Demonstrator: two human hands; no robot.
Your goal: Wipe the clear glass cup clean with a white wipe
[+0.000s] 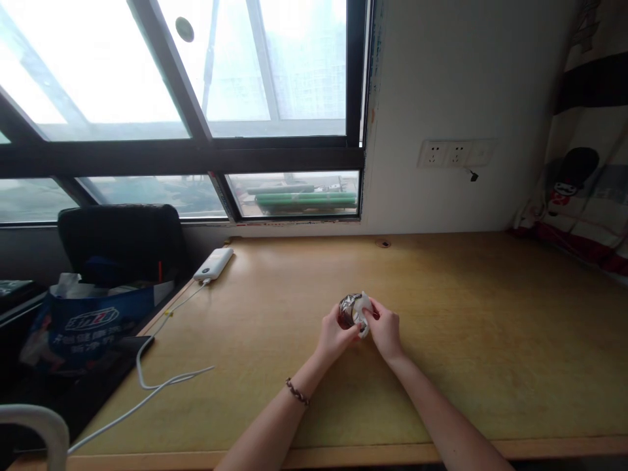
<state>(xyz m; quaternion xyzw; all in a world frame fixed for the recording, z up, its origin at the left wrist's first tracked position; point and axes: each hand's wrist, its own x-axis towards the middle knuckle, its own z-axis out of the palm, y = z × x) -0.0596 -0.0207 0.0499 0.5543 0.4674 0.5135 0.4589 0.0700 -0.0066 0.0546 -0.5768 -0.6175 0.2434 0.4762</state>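
Above the middle of the wooden table (255, 281), both hands come together around one small item. My left hand (333, 337) is closed on a small, round, shiny object (348, 307), dark brown with silvery glints; its exact kind is unclear. Pressed to the right side of this object is a white, crumpled piece, like tissue or a wipe (362, 305), pinched by my right hand (386, 330). The thumbs of both hands rest on the near side. Fingers hide the underside and part of the far side. A braided bracelet (297, 391) circles my left wrist.
A white power bank (214, 264) lies at the table's back left corner, its white cable (169, 381) trailing down the left side. Left of the table are a black chair (122, 235) and a blue bag (93, 327). Wall sockets (456, 154) and a curtain (583, 157) are at right.
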